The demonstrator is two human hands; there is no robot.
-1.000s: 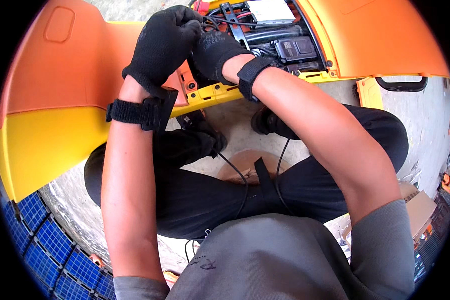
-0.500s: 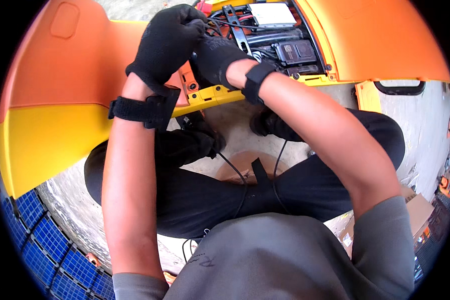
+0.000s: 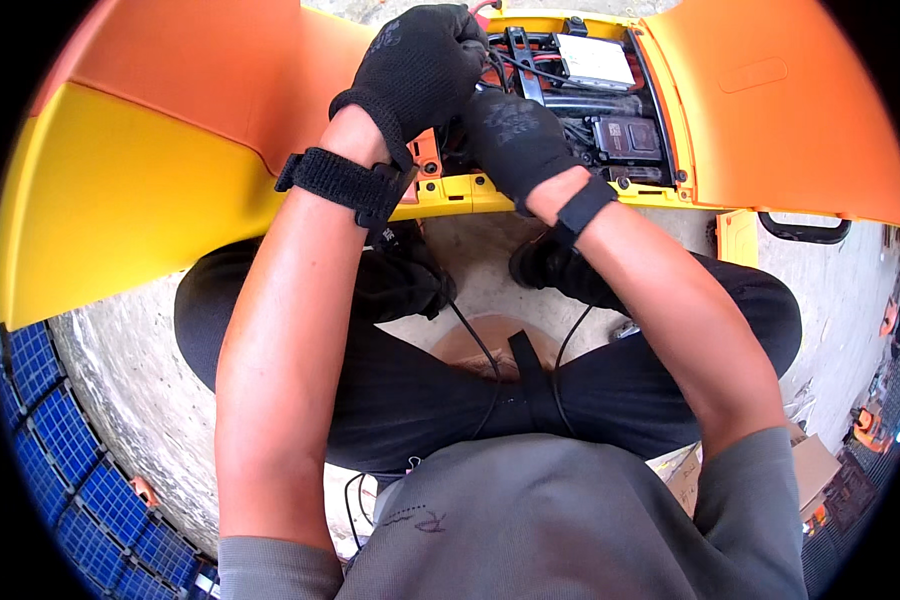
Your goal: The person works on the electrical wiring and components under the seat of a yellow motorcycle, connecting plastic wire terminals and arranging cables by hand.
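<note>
Both my hands wear black knit gloves and meet at the left part of an open bay in an orange and yellow vehicle body. The fingers of my left hand (image 3: 415,75) are curled closed beside a bundle of black cables (image 3: 497,72). Against it, slightly lower, my right hand (image 3: 520,145) bends its fingers inward, their tips partly hidden. Whatever the two hands grip between them is covered by the gloves. To their right lie a black slotted bracket (image 3: 524,65), a white box (image 3: 596,62) and a black square module (image 3: 628,138).
A yellow rim (image 3: 460,190) with screws edges the bay in front. Orange panels (image 3: 780,110) rise on either side, with a black handle (image 3: 805,228) below the right one. Blue grid pallets (image 3: 100,490) lie at lower left, and a cardboard box (image 3: 815,470) at lower right.
The bay and both hands now appear farther right and the bay lower in the picture, as the view has shifted. My hands stay together at the same part of the bay.
</note>
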